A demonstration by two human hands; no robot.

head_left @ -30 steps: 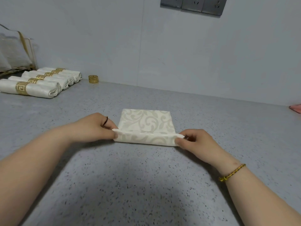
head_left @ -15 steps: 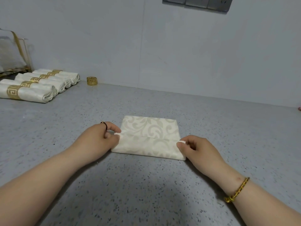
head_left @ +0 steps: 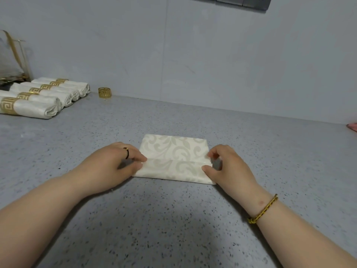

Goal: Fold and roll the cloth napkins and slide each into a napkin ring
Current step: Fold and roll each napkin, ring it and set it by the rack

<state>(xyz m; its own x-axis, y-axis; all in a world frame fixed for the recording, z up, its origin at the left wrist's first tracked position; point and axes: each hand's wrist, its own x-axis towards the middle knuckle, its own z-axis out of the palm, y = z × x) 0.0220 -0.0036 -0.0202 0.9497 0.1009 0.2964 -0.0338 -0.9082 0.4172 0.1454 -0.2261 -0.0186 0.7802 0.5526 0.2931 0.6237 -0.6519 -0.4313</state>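
Done: several rolls (head_left: 44, 97) in gold rings lie far left on the counter (head_left: 173, 229).
Left: this napkin (head_left: 173, 151) is only folded; I judge rolling comes next, then the spare ring (head_left: 104, 92), far left by the wall.
Napkin: centre, near; cream, scroll-patterned, near flap folded over flat.
Left hand (head_left: 112, 167): pinches the flap's left end.
Right hand (head_left: 229, 167): pinches its right end.

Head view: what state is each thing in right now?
napkin: folded flat on counter, near flap laid over, not rolled.
left hand: pinches napkin's left edge.
right hand: pinches napkin's right edge.
rolled napkins: ringed, lying side by side.
spare ring: empty, standing on counter.
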